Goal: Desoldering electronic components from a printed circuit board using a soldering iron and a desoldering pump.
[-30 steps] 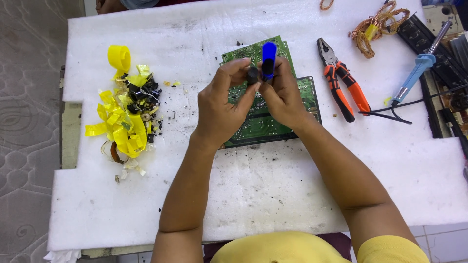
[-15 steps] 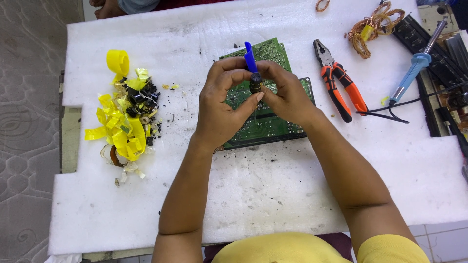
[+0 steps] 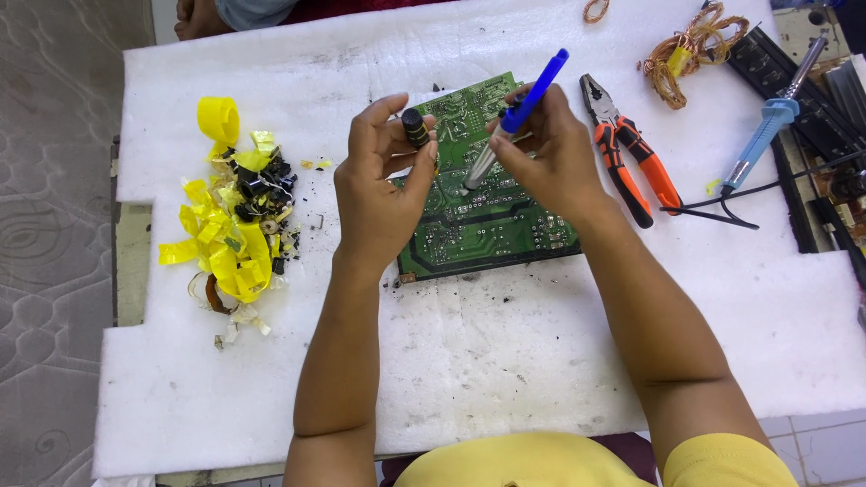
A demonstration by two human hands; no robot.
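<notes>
My left hand (image 3: 383, 194) pinches a small black cylindrical component (image 3: 415, 127) between thumb and fingers, just above the left part of a green circuit board (image 3: 487, 225). My right hand (image 3: 552, 158) grips a blue-handled tool with a metal shaft (image 3: 516, 118). The tool slants down and left, its tip touching or just above the board's middle. The board lies flat on a white foam sheet (image 3: 469, 343).
A pile of yellow tape scraps and black bits (image 3: 233, 221) lies to the left. Orange-handled pliers (image 3: 627, 158), copper wire coils (image 3: 687, 45), a light-blue soldering iron (image 3: 767, 131) with black cable and dark electronic parts sit right. Another person's foot (image 3: 194, 16) shows at the far edge.
My hands have separated. The left hand carried the black component to the left, and the right hand tilted the blue tool so its tip points down at the board.
</notes>
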